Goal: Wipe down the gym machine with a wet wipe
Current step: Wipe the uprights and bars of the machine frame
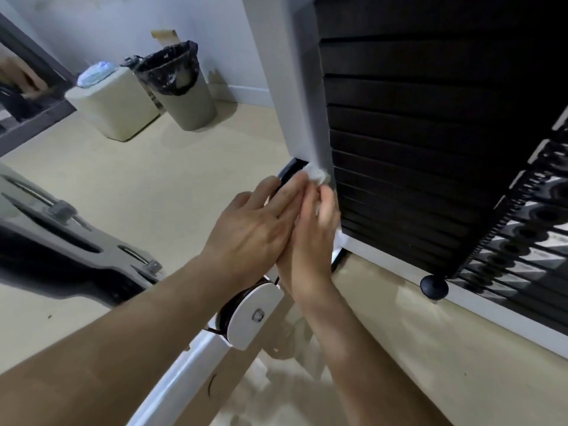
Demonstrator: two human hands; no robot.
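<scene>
A gym: a black weight stack in a white machine frame, beside a lined bin.

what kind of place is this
Probably a gym or fitness room: a stack of black weight plates in a white machine frame, a cable pulley, and a lined bin by the wall.

Beige floor, pale wall, black-lined bin beside cream container.
</scene>
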